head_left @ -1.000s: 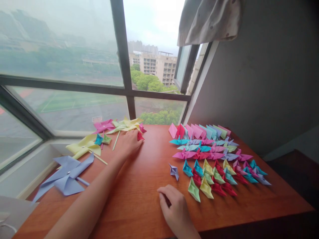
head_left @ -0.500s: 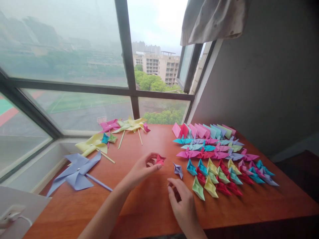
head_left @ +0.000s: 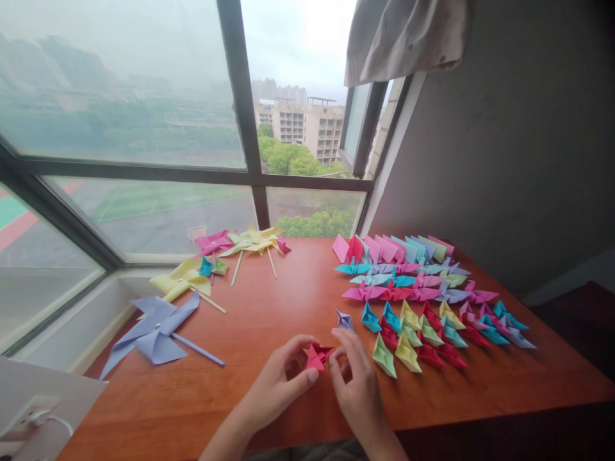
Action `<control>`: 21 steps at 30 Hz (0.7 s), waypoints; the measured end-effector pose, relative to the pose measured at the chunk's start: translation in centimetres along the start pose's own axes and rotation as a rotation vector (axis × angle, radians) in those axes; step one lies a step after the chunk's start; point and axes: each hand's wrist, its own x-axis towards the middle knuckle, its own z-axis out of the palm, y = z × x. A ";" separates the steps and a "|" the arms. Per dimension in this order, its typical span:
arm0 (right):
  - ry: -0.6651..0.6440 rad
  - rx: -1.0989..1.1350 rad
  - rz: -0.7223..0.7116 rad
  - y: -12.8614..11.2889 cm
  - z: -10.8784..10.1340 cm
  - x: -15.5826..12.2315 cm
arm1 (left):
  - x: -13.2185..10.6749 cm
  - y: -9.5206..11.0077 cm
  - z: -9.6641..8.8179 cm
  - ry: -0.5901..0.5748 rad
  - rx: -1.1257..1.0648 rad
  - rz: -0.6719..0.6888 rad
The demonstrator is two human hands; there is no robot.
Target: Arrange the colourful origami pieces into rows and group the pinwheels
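Above the near part of the table, a small red folded paper boat [head_left: 317, 356] is between my two hands. My left hand [head_left: 281, 381] pinches its left side between thumb and fingers. Curled around the boat's right tip is my right hand [head_left: 358, 378], its thumb and fingertips at the paper; the exact contact is partly hidden. Just beyond the right fingertips, a purple folded paper boat [head_left: 344, 321] rests on the table, partly covered by that hand. A pale green paper boat [head_left: 384, 356] and a yellow paper boat [head_left: 408, 353] lie to the right.
Several more paper boats [head_left: 451, 333], rows of paper cranes [head_left: 413, 293] and folded pieces [head_left: 394, 251] cover the table's right side. Paper pinwheels, including a purple pinwheel [head_left: 156, 326], lie on the left. Windows [head_left: 120, 169] border the wooden table [head_left: 283, 298].
My left hand has brought the red boat down and toward me. My right hand has shifted slightly up and left to meet it. The view has moved slightly.
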 end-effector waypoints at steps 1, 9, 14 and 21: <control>-0.010 0.007 0.003 0.0 -0.1 0.0 | 0.0 0.0 0.0 0.004 0.008 0.000; -0.082 0.124 -0.020 -0.6 -0.3 0.2 | 0.4 0.8 0.0 0.013 -0.103 -0.014; -0.104 0.164 -0.017 -0.7 -0.5 0.4 | 0.4 0.4 0.0 0.073 -0.049 -0.086; -0.086 0.175 -0.012 -0.9 -0.6 0.4 | 0.7 -0.1 0.3 0.120 -0.023 -0.052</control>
